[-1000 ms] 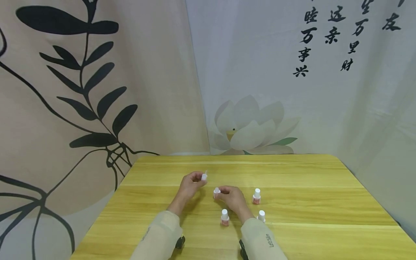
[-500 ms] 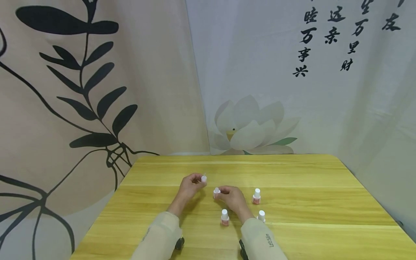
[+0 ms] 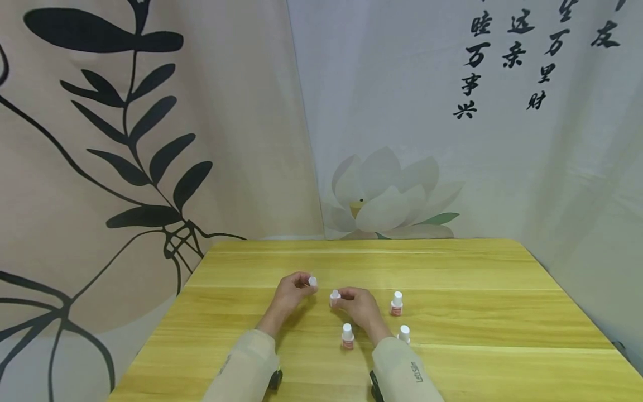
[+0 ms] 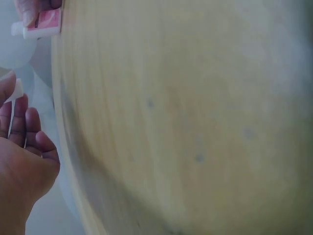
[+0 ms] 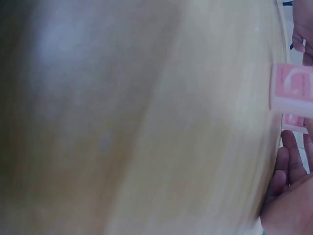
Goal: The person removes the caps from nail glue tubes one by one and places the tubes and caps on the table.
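My left hand [image 3: 292, 293] pinches a small white cap [image 3: 312, 281] between thumb and fingertips, held above the table. In the left wrist view the cap [image 4: 18, 89] shows pale beside the thumb. To its right, my right hand [image 3: 359, 306] grips a small white bottle [image 3: 335, 298] that stands upright on the table. This bottle [image 4: 45, 24] has a pink label and an uncapped white neck in the left wrist view. A capped bottle [image 3: 348, 336] with a pink label stands in front of the right hand; it seems to be the large bottle [image 5: 293, 90] in the right wrist view.
Two more white-capped bottles stand right of the right hand: one farther back [image 3: 396, 304], one [image 3: 404, 333] partly hidden by the right sleeve. The wooden table [image 3: 482, 290] reaches back to printed fabric hangings [image 3: 251, 139].
My left hand has come slightly lower and to the left, turning the cap; the thin tip seen above the cap earlier is out of sight. The right hand and the bottles stay put.
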{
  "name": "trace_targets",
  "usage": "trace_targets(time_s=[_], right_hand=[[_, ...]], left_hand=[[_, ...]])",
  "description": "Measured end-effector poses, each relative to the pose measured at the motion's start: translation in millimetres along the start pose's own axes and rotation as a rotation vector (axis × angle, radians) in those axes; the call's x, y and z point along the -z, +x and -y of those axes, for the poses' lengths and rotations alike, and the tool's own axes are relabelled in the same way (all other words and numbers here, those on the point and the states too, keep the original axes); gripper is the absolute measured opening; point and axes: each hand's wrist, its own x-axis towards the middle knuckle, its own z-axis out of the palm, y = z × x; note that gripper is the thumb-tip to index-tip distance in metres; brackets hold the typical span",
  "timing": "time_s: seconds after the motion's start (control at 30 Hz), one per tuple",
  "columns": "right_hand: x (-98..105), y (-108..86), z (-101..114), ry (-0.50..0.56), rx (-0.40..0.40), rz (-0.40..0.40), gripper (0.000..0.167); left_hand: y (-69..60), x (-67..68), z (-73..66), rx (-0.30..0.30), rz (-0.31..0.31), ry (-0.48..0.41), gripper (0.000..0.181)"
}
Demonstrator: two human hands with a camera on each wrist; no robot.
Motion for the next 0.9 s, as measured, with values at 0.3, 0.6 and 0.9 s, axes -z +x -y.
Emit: trace_targets(time_s=[0.3,0.6,0.9], right_hand=[[-0.4,0.9,-1.4,-0.004,0.012,-0.006,0.026],[-0.2,0.5,-1.0,-0.009,0.011,-0.004,0.028],[0.0,-0.9,-0.1,-0.005,0.009,0.000,0.028]], left_hand=[[1.3,1.2,5.3,0.007,0.004,0.069,0.017],[0.0,2.3,7.6,0.015,0.047,0.113,0.020],[1.1,2.5,9.1,0.022,0.076,0.139,0.020]])
